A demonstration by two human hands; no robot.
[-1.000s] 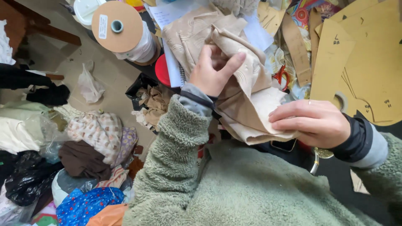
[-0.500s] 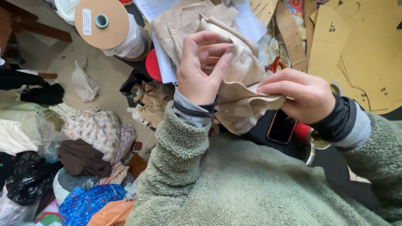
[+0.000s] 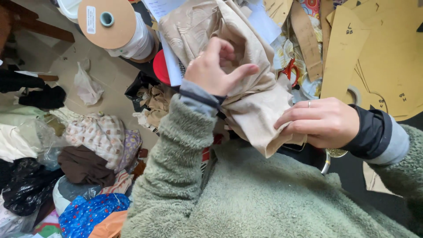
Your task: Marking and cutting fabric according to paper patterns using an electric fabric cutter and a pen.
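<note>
Left hand (image 3: pixel 217 68) raised in front of the chest, fingers curled and thumb extended, pinching into the upper folds of a crumpled beige woven cloth with a faint tone-on-tone pattern (image 3: pixel 246 66). Right hand (image 3: pixel 324 122), ringed on one finger, closed on the cloth's lower corner, fingers on top and the fabric edge hanging just below them. Cloth bunched between both hands, held above the lap and the fuzzy sage-green fleece jacket (image 3: pixel 246 189), upper part reaching up toward the worktable. Behind the cloth, flat tan cardboard pattern pieces (image 3: pixel 387 53) spread over the table, red-handled scissors (image 3: pixel 288 70) lying among printed fabric scraps just beside the cloth. Up left, a large spool of white material with a round cardboard end disc (image 3: pixel 110 24). Down on the floor at left, a heap of assorted fabrics: a checked cream-and-brown bundle (image 3: pixel 99 134), a dark brown piece (image 3: pixel 81 163), a blue piece with red dots (image 3: pixel 88 213), a crumpled clear plastic bag (image 3: pixel 87 86).
</note>
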